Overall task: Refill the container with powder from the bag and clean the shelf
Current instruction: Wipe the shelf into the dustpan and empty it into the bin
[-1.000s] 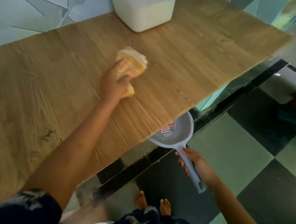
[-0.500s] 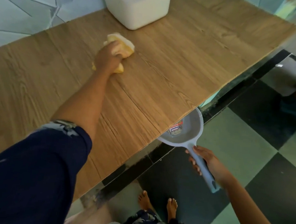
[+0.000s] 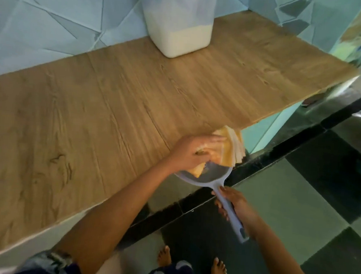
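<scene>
While the left hand (image 3: pixel 195 154) presses the folded yellow cloth (image 3: pixel 231 146) at the near edge of the wood-grain shelf (image 3: pixel 90 130), the cloth's right part hangs past that edge.

Left grip: fingers and thumb curled on the cloth, closed around it.

Round grey plastic pan (image 3: pixel 208 178): held just under the shelf edge, bowl directly beneath the cloth. A cloth corner overlaps the bowl; contact cannot be told because of motion blur.

Right grip: right hand (image 3: pixel 238 205) closed around the pan's long grey handle (image 3: pixel 232 220), fingers wrapped round it. The handle runs toward near right.

Translucent white plastic container (image 3: pixel 179 12): upright at the far side of the shelf, close to the pale blue faceted wall (image 3: pixel 44 20), well apart from the cloth. White powder (image 3: pixel 182 40) fills its lower part.

Below: green and black checked tile floor (image 3: pixel 298 209); two bare feet (image 3: pixel 163 256) at the near edge of view. Dark patterned sleeve (image 3: pixel 47 262) at near left.
</scene>
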Demonstrator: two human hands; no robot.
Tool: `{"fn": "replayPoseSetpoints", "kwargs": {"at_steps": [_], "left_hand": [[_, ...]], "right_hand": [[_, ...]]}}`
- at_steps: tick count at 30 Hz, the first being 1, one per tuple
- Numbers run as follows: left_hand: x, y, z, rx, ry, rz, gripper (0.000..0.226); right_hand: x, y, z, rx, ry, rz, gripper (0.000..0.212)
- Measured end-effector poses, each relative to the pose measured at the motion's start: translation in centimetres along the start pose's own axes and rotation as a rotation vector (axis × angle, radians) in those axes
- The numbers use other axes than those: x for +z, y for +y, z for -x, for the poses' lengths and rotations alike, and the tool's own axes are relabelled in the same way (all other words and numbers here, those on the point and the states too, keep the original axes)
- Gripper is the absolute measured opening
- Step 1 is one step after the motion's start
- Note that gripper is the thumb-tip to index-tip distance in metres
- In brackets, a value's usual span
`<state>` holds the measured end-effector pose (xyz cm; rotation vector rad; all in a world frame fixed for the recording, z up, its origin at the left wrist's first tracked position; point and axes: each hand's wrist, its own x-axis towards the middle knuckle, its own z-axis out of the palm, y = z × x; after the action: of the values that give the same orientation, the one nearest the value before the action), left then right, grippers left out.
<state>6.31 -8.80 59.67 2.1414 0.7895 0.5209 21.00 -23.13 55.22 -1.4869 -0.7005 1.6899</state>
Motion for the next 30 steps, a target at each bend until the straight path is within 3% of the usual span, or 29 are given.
{"fn": "replayPoseSetpoints", "kwargs": {"at_steps": [2,4,6,8,12,17,18,20,23,26,30], "left_hand": [[-3.3,-0.7,2.3,-0.158,0.258,0.102,0.052],[-7.6,-3.0,4.9,-0.374,0.518,-0.027,0.05],[-11.0,-6.0,7.8,-0.613,0.647,-0.231,0.047],[-11.4,-7.7,9.8,-0.754,0.665,-0.342,0.048],[-5.4,-4.2,7.6,-0.655,0.622,-0.301,0.049],[2.6,2.1,4.9,-0.386,0.341,-0.208,0.055],[2.4,2.3,5.7,-0.361,0.403,-0.165,0.055],[0.5,1.8,8.4,-0.369,0.681,-0.111,0.057],[-3.8,-1.0,14.9,-0.719,1.027,-0.225,0.053],[-5.0,-2.1,17.5,-0.979,1.046,-0.248,0.058],[-1.0,-0.4,11.5,-0.833,0.908,-0.187,0.055]], "right_hand": [[-0.5,0.2,0.1,0.026,-0.039,0.009,0.028],[-0.9,0.0,0.4,0.053,-0.063,0.036,0.027],[-1.2,-0.3,0.5,0.056,-0.102,0.064,0.026],[-1.5,-0.5,0.6,0.065,-0.131,0.087,0.027],[-1.5,0.0,0.4,0.096,-0.155,0.128,0.028],[-1.3,0.7,0.4,0.095,-0.21,0.153,0.029],[-1.2,0.7,0.3,0.092,-0.22,0.156,0.029],[-1.3,0.6,0.2,0.096,-0.226,0.146,0.027],[-1.5,0.5,0.1,0.115,-0.244,0.109,0.024],[-2.1,0.3,0.4,0.109,-0.263,0.094,0.024],[-3.7,0.4,1.0,0.054,-0.251,0.07,0.025]]}}
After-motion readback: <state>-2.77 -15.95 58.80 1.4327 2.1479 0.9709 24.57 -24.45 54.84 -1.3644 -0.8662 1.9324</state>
